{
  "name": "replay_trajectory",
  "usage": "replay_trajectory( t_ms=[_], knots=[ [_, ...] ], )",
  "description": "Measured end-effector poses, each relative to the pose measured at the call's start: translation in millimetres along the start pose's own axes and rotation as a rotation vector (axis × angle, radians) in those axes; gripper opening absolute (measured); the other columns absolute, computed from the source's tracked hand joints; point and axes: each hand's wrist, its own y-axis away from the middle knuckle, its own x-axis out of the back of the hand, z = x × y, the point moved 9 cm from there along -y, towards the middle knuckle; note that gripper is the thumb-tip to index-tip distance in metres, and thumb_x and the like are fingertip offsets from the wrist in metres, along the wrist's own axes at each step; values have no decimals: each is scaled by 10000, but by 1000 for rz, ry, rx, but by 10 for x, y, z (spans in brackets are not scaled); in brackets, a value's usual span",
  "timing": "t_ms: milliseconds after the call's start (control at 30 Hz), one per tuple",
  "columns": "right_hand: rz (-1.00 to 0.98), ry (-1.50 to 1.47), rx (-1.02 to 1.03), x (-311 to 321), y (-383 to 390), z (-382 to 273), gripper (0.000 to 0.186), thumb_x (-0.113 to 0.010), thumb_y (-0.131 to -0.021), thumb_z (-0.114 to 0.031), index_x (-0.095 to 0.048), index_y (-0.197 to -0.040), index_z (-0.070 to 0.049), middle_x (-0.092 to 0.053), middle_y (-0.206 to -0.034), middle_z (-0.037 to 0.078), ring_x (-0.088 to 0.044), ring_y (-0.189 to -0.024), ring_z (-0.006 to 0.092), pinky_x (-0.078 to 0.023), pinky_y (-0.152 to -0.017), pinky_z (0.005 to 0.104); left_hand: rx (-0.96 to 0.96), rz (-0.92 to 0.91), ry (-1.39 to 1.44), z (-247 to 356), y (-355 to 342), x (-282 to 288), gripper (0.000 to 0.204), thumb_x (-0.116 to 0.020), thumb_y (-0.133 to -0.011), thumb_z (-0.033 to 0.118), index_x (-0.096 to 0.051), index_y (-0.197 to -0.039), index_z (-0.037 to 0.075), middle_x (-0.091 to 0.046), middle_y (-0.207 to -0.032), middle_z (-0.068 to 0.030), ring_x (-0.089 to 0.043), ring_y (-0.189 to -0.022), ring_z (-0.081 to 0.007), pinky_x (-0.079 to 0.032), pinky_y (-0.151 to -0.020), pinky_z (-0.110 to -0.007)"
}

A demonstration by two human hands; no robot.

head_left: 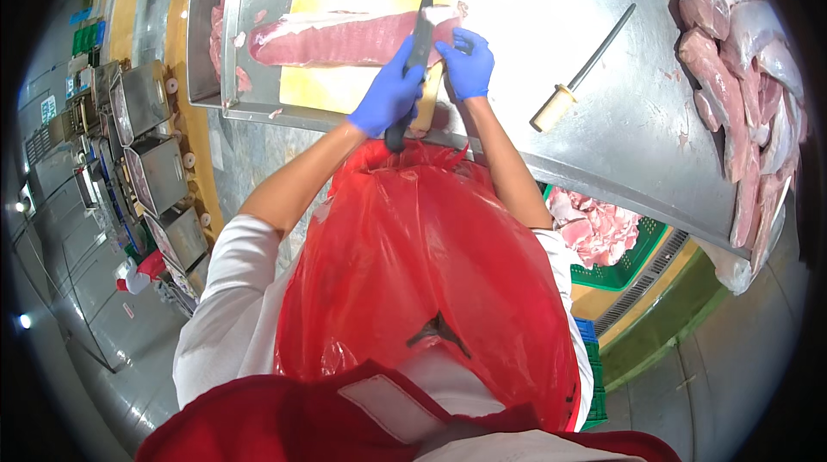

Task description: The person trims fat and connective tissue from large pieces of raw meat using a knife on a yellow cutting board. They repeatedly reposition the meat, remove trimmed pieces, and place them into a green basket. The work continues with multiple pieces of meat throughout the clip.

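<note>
A long piece of pink meat (336, 41) with a whitish strip of fat lies across a yellow cutting board (323, 90) on the metal table. My left hand (388, 93), in a blue glove, is closed round a dark knife (420, 38). The knife's blade points away from me over the right part of the meat, and its black handle end sticks out below my hand. My right hand (470, 65), also gloved in blue, is beside the meat's right end with thumb and fingers apart. Whether its fingertips touch the meat, I cannot tell.
To the right on the table lies a sharpening steel (594, 64) with a pale handle. Several large cuts of meat (732, 74) are heaped along the far right edge. A green crate (633, 259) of meat pieces stands below the table. Metal trays (205, 40) adjoin the left side.
</note>
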Motion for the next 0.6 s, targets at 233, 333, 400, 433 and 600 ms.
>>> replay_trajectory(
  t_ms=[233, 333, 400, 433, 600],
  knots=[
    [26, -160, -34, -36, 10, 112, 396, -838, -763, -103, -664, -1081, 57, -690, -1064, 151, -677, -955, 209, -566, -839, 329, 20, -3, -121, 164, -233, -150, 677, -465, -1005, 168, -167, -1613, 157, -523, -729, -50, -507, -493, -126, -485, -452, -308],
    [40, -169, -31, -47, 38, 258, 350, -820, -774, -83, -672, -1060, 54, -691, -1055, 153, -682, -953, 206, -569, -832, 325, -42, 13, -69, 8, -176, -200, 664, -460, -1003, 165, -189, -1609, 152, -530, -711, -52, -518, -492, -135, -478, -450, -314],
    [71, -208, 3, -63, 9, 316, 303, -806, -781, -68, -683, -1033, 47, -694, -1041, 148, -685, -952, 203, -572, -831, 322, -58, 38, -162, 173, -324, -223, 657, -457, -996, 164, -214, -1606, 145, -548, -714, -61, -528, -498, -143, -475, -463, -324],
    [84, -246, -56, -35, -18, 223, 230, -780, -786, -39, -698, -988, 36, -697, -1023, 137, -688, -949, 202, -575, -838, 320, -41, 45, -180, 204, -357, -231, 656, -460, -993, 164, -221, -1604, 141, -563, -727, -73, -542, -511, -150, -484, -478, -330],
    [101, -293, -88, -99, 62, 351, 210, -675, -840, 22, -680, -1050, 13, -690, -944, 104, -694, -876, 187, -579, -777, 306, -226, 129, -444, 25, -819, -176, 703, -510, -962, 171, -211, -1581, 22, -652, -868, -148, -643, -745, -195, -534, -674, -322]
  ],
)
